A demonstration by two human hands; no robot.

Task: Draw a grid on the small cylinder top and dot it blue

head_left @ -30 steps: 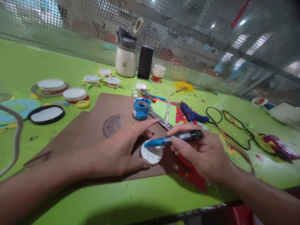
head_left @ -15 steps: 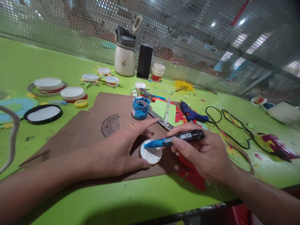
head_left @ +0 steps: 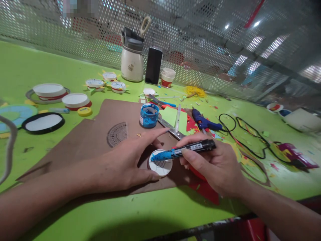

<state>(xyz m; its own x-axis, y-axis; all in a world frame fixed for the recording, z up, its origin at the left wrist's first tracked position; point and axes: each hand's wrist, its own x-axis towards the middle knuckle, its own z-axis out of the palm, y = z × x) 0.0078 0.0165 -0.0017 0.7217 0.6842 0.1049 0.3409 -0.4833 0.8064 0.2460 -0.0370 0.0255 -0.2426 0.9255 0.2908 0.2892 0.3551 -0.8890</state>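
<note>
Two hands work near the bench's front edge: left hand [head_left: 125,164] spread flat, steadying the white disc [head_left: 160,166] on brown card [head_left: 100,134]; right hand [head_left: 215,165] pinching the blue-tipped marker [head_left: 183,150], best kept light and steady along the drawn lines.

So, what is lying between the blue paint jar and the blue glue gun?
In the head view, between the blue paint jar and the glue gun lie a metal ruler and green paper.

Your left hand [head_left: 125,164] steadies a small white disc [head_left: 160,166] on the brown cardboard [head_left: 100,134], fingers spread around it. Your right hand [head_left: 215,167] grips a blue-tipped marker [head_left: 183,150], tip on the disc. A blue paint jar [head_left: 148,115] stands behind.
</note>
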